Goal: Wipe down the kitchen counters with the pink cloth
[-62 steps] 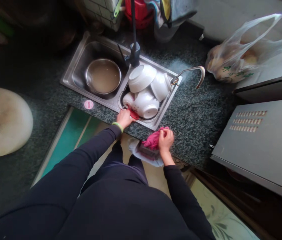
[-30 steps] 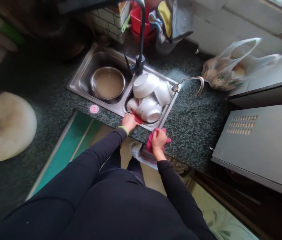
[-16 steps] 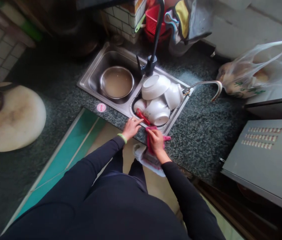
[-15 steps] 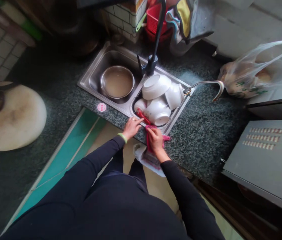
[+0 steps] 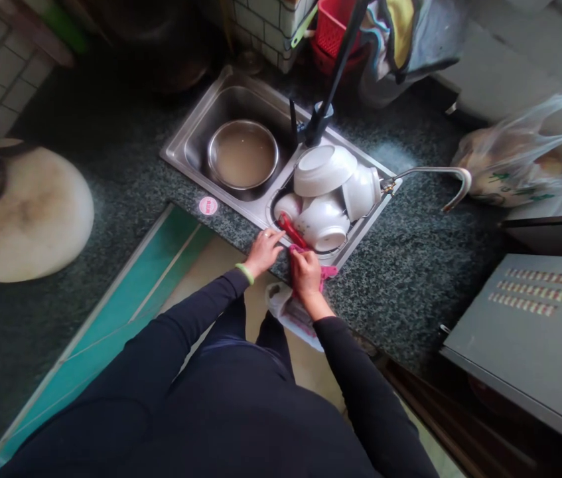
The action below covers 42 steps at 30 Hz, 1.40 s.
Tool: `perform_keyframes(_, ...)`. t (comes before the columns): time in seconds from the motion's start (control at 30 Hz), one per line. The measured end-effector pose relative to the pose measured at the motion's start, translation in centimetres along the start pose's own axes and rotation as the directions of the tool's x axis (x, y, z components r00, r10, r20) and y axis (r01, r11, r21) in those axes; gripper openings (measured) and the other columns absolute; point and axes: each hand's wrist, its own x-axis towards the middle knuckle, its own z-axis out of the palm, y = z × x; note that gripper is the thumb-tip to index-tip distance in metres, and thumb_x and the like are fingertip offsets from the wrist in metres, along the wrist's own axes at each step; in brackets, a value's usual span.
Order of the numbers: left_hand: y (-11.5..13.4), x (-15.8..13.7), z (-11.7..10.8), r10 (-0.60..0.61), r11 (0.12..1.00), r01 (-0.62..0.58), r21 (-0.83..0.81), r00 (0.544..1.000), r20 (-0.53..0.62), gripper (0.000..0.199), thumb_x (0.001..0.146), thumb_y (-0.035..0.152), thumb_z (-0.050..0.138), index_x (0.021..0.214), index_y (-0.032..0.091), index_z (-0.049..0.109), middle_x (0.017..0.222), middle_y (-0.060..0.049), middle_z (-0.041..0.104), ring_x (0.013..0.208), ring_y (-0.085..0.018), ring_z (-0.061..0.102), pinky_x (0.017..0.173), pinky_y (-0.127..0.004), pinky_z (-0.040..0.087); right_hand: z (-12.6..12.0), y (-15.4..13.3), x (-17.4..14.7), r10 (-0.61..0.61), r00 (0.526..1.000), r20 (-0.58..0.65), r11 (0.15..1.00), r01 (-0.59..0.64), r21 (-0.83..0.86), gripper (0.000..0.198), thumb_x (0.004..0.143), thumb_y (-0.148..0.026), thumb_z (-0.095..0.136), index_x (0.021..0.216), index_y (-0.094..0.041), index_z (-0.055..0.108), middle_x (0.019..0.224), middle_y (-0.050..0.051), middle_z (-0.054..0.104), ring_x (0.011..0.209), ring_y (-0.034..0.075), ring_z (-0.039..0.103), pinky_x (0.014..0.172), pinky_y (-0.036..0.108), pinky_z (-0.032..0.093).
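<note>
At the sink's front edge, my left hand [image 5: 262, 251] is open, its fingers stretched toward a slim red object [image 5: 292, 229] by the basin's near rim. Whether the fingertips touch it I cannot tell. My right hand [image 5: 306, 273] is closed on a pink cloth [image 5: 329, 271] at the counter edge, with part of the cloth sticking out on its right side. White bowls [image 5: 324, 171] are piled in the right basin, several of them upside down or on their sides. A steel basin [image 5: 243, 156] of cloudy water stands in the left basin.
A black faucet [image 5: 316, 125] rises behind the sink [image 5: 181, 156], and a curved thin spout [image 5: 434, 170] reaches over the counter on the right. Further right are a plastic bag [image 5: 490, 169] and a grey cabinet [image 5: 524, 332]. A round chopping board [image 5: 36, 219] lies left.
My view has shifted slightly, so the sink sits a little further right. My right hand has drawn its fingers in on the pink cloth. My left hand stays by the rim.
</note>
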Motion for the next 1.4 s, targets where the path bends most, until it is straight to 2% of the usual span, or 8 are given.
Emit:
perform_keyframes(0.17,-1.4,-0.4,-1.2,-0.044,0.998,0.05,0.04,0.991,-0.128,0.036,0.096,0.022,0.063,0.132,0.019,0.065,0.122,-0.012,0.064,0.119,-0.026,0.059,0.108,-0.038,0.047,-2.9,2.3,-1.8,-0.036,0.999,0.011,0.999,0.036,-0.002,0.031,0.103,-0.028,0.052,0.113,-0.02,0.08,0.087,0.007,0.066,0.083,0.02,0.056,0.077,0.034,0.049)
perform_keyframes(0.3,-4.2,-1.4,-2.8,-0.203,0.961,0.242,0.133,0.945,-0.255,0.014,0.098,0.031,0.063,0.105,0.02,0.066,0.112,-0.013,0.064,0.113,-0.029,0.06,0.102,-0.04,0.048,-1.8,1.4,-1.1,-0.017,0.999,-0.028,0.999,0.018,0.045,0.033,0.104,-0.03,0.05,0.111,-0.017,0.08,0.086,0.008,0.065,0.08,0.019,0.055,0.076,0.033,0.048)
perform_keyframes(0.4,-5.2,-1.8,-4.0,-0.226,0.938,0.265,0.223,0.957,-0.184,0.024,0.094,0.041,0.07,0.103,0.02,0.062,0.114,-0.013,0.064,0.115,-0.03,0.059,0.101,-0.039,0.048,-0.5,0.3,-0.1,-0.009,1.0,-0.029,0.999,0.01,0.054,0.034,0.105,-0.031,0.049,0.113,-0.018,0.08,0.087,0.007,0.066,0.083,0.019,0.055,0.078,0.032,0.048)
perform_keyframes(0.53,-5.0,-1.1,-5.9,-0.258,0.903,0.251,0.348,0.966,-0.026,0.05,0.082,0.053,0.082,0.11,0.018,0.06,0.123,-0.016,0.062,0.121,-0.032,0.058,0.105,-0.039,0.046,-2.0,1.7,-1.2,-0.025,0.999,0.021,0.999,0.024,0.033,0.034,0.104,-0.033,0.05,0.115,-0.019,0.08,0.089,0.008,0.067,0.085,0.02,0.055,0.08,0.035,0.049)
perform_keyframes(0.73,-4.8,1.5,-7.6,-0.311,0.86,0.188,0.475,0.93,0.194,0.079,0.07,0.054,0.091,0.127,0.01,0.057,0.135,-0.024,0.059,0.127,-0.038,0.059,0.106,-0.039,0.046,-1.8,1.3,-1.4,-0.026,1.0,-0.012,1.0,0.026,-0.012,0.037,0.106,-0.029,0.046,0.118,-0.016,0.078,0.086,0.009,0.065,0.082,0.02,0.056,0.078,0.035,0.049)
perform_keyframes(0.87,-4.5,2.1,-7.6,-0.352,0.851,0.221,0.476,0.913,0.206,0.08,0.07,0.053,0.091,0.129,0.01,0.057,0.137,-0.024,0.06,0.128,-0.038,0.059,0.108,-0.038,0.045,-0.6,0.1,-0.2,-0.05,0.999,0.0,0.998,0.05,-0.031,0.039,0.107,-0.03,0.043,0.123,-0.015,0.076,0.086,0.008,0.064,0.082,0.02,0.056,0.077,0.034,0.049)
perform_keyframes(1.07,-4.0,2.0,-7.7,-0.37,0.847,0.233,0.478,0.904,0.215,0.082,0.07,0.052,0.091,0.13,0.009,0.058,0.137,-0.025,0.06,0.128,-0.038,0.059,0.107,-0.037,0.046,-2.6,2.1,-1.9,-0.096,0.995,0.03,0.993,0.097,-0.06,0.037,0.104,-0.023,0.045,0.124,-0.017,0.076,0.089,0.009,0.066,0.083,0.021,0.057,0.077,0.035,0.049)
perform_keyframes(1.4,-4.0,2.3,-7.7,-0.378,0.847,0.242,0.473,0.9,0.217,0.083,0.068,0.051,0.093,0.129,0.008,0.058,0.135,-0.024,0.061,0.126,-0.037,0.06,0.107,-0.036,0.047,2.7,-3.3,0.9,-0.032,0.999,0.042,0.978,0.04,-0.203,0.042,0.102,-0.014,0.043,0.135,-0.013,0.069,0.095,0.011,0.064,0.085,0.021,0.053,0.078,0.032,0.046)
